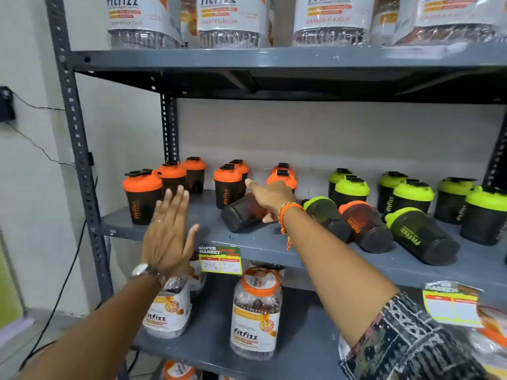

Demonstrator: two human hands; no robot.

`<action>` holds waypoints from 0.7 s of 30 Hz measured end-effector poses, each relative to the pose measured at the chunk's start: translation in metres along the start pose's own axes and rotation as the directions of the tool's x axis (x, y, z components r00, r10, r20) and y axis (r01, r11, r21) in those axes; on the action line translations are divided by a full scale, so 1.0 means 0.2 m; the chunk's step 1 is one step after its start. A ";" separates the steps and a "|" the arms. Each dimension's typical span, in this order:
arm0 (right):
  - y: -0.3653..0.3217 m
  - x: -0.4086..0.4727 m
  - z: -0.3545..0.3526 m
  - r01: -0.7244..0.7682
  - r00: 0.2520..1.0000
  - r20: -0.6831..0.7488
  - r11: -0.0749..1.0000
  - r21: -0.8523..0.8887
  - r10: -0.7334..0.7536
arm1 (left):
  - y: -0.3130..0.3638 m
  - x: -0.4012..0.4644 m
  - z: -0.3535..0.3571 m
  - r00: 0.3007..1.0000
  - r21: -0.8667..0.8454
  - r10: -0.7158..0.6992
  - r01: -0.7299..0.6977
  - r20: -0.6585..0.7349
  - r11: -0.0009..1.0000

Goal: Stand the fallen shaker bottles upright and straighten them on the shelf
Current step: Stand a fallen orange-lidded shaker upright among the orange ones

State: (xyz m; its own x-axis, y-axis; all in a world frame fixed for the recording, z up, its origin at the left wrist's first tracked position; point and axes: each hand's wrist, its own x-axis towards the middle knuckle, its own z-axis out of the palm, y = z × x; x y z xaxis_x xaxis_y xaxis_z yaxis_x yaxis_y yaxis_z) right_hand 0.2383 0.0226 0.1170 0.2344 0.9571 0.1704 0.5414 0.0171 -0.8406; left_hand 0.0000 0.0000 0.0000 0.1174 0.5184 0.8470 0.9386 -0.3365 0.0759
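A dark shaker bottle with an orange lid (241,212) lies tilted on the grey middle shelf (208,229), and my right hand (270,197) is closed around its upper part. My left hand (168,231) hovers flat and open in front of the shelf's left part, holding nothing. Three more shakers lie fallen to the right: a green-lidded one (327,218), an orange-lidded one (365,226) and another green-lidded one (419,235). Several orange-lidded shakers (142,197) stand upright at the left and back. Several green-lidded ones (352,190) stand at the right.
Large Fitfizz jars (258,311) stand on the shelf below, and more jars (233,20) fill the shelf above. A price tag (220,260) hangs on the middle shelf's front edge. The rack's upright post (79,160) and a wall with cables are at the left.
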 end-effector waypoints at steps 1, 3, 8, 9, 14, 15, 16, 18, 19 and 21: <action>-0.01 0.00 0.03 -0.037 0.999 0.012 0.999 0.039 0.036 | -0.03 -0.03 0.02 1.000 0.005 0.018 -0.018 0.025 1.000; -0.03 -0.02 0.09 -0.074 0.997 -0.002 0.996 0.043 0.074 | -0.09 -0.07 0.06 0.996 0.008 0.042 -0.043 0.073 0.999; -0.04 0.00 0.16 -0.133 0.989 -0.051 0.985 0.114 0.140 | -0.22 -0.13 0.17 0.983 -0.009 0.058 -0.057 0.173 0.998; -0.04 0.01 0.17 -0.150 0.986 -0.048 0.974 0.171 0.160 | -0.23 -0.14 0.18 0.981 -0.010 0.067 -0.066 0.182 0.998; -0.05 -0.01 0.23 -0.251 0.968 0.093 0.916 0.313 0.234 | -0.29 -0.16 0.22 0.978 -0.059 0.114 -0.106 0.174 0.993; -0.05 -0.02 0.23 -0.256 0.967 0.093 0.912 0.321 0.239 | -0.29 -0.16 0.22 0.979 -0.066 0.125 -0.116 0.158 0.991; -0.06 -0.02 0.23 -0.272 0.962 0.100 0.901 0.337 0.253 | -0.29 -0.16 0.23 0.980 -0.076 0.137 -0.127 0.142 0.989; -0.06 -0.02 0.23 -0.306 0.952 0.135 0.867 0.394 0.275 | -0.30 -0.16 0.23 0.979 -0.090 0.166 -0.155 0.122 0.984; -0.06 -0.03 0.22 -0.328 0.944 0.174 0.844 0.425 0.280 | -0.31 -0.16 0.23 0.977 -0.093 0.178 -0.167 0.119 0.982; -0.05 -0.04 0.21 -0.350 0.937 0.207 0.797 0.492 0.283 | -0.32 -0.16 0.23 0.976 -0.099 0.189 -0.179 0.105 0.979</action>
State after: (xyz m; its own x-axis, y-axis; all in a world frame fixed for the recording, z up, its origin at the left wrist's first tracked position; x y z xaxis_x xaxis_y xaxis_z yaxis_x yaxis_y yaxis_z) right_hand 0.1964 0.0271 0.1028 0.2058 0.9610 -0.1847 -0.0478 -0.1786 -0.9828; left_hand -0.0489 0.0416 -0.0561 0.3261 0.5247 0.7863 0.8657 -0.4999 -0.0254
